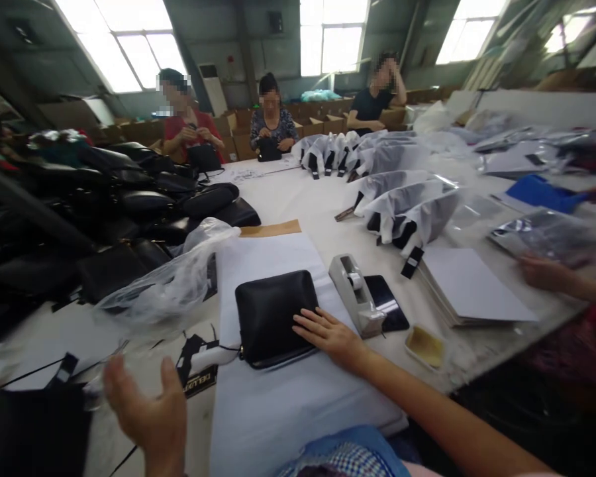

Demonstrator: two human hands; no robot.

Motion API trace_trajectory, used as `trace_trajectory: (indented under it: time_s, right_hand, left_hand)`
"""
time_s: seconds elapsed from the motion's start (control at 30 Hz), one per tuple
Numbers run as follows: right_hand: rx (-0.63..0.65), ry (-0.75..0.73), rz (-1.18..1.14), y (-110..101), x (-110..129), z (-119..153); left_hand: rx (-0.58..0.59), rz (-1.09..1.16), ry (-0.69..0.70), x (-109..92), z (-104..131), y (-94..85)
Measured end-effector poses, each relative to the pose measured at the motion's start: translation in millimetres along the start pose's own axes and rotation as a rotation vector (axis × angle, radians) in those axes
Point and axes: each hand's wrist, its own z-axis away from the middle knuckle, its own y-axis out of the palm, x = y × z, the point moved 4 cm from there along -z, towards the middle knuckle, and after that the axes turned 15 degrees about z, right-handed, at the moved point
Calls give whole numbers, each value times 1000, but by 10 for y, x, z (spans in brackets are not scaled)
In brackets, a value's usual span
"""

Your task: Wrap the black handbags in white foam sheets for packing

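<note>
A black handbag (273, 318) lies flat on a stack of white paper (258, 411) in front of me. My right hand (330, 334) rests on the bag's right side, fingers stretched out. To the left, my left hand (146, 414) is raised over the table, holding nothing, with thumb and fingers apart. Between that hand and the bag lie black hang tags (196, 358) and a white wrapped strap end (213, 358) joined to the bag's lower left corner by a cord.
A tape dispenser (355, 291) and a phone (387, 305) sit right of the paper, near a small yellow dish (426, 346). Black bags (144, 192) are heaped left beside clear plastic (163, 285). Wrapped bags (402, 199) stand beyond white boards (477, 285). A co-worker's hand (546, 271) is at right.
</note>
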Motion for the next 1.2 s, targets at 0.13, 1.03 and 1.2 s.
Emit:
trace_trajectory:
  time_s: [0.13,1.03,1.2]
  right_hand:
    - [96,106,-35,-251,48,59]
    - [-399,564,4,-1073,-908,-26]
    - [65,529,-83,-115,-1436,-1261]
  left_hand:
    - [665,-185,455,-566,387,765]
    - [793,-365,559,-492,715,1272]
    - [763,-393,623,-443,727,1291]
